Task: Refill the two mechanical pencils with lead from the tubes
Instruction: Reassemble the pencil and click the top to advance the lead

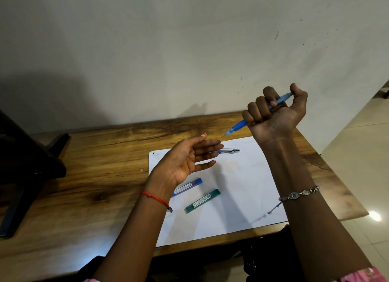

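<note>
My right hand (273, 111) is raised above the table and grips a blue mechanical pencil (237, 126) in a fist, thumb on its top end, tip pointing down-left. A thin lead shows at the tip. My left hand (187, 159) hovers palm up with straight fingers just below that tip, holding nothing. A second pencil (229, 150), silver with a blue grip, lies on the white sheet (242, 187), partly hidden behind my left fingers. Two lead tubes lie on the sheet: a blue tube (189, 186) and a green tube (203, 200).
The sheet lies on a wooden table (94, 166) against a pale wall. A dark chair (25, 166) stands at the left. Tiled floor (362, 134) runs along the table's right edge.
</note>
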Tool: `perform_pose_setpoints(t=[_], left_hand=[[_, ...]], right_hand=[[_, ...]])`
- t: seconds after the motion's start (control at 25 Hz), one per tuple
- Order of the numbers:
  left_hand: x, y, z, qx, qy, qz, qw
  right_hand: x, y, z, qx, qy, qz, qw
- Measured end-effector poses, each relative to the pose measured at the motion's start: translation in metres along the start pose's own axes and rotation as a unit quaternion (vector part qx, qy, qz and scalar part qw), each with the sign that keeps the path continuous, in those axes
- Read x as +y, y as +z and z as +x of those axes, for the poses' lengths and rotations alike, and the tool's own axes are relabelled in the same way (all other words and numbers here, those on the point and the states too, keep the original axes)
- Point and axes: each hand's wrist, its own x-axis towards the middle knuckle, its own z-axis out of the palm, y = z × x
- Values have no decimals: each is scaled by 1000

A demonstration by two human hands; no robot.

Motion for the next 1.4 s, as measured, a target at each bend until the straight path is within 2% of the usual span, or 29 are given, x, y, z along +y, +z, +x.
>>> perform_pose_setpoints(t=[0.28, 0.52, 0.6, 0.64, 0.68, 0.76, 0.84, 1.12, 1.24, 1.4], left_hand=[[5, 4, -4, -20, 46, -24, 998], [8, -6, -3, 72, 93, -10, 993], [12, -15, -4, 103, 92, -16, 990], [15, -19, -5, 114, 92, -18, 989], [17, -23, -6, 123, 91, -16, 988], [19, -30, -7, 136, 89, -8, 987], [19, -32, -8, 145, 83, 8, 986], [17, -38, -9, 161, 59, 92, 981], [16, -45, -9, 201, 41, 178, 962], [18, -57, -6, 260, 70, 153, 951]], right_hand=[[11, -6, 2, -5, 27, 4, 1000], [21, -12, 7, -4, 51, -21, 998], [16, -16, 10, -3, 58, -93, 994], [11, -19, 10, -2, 52, -171, 984], [7, -21, 10, -4, 42, -269, 962], [0, -24, 8, -35, 41, -451, 891], [-4, -26, 4, -91, 66, -546, 830], [7, -30, 5, -161, 111, -690, 697], [18, -33, 6, -148, 83, -725, 668], [32, -38, 5, -130, 78, -775, 613]])
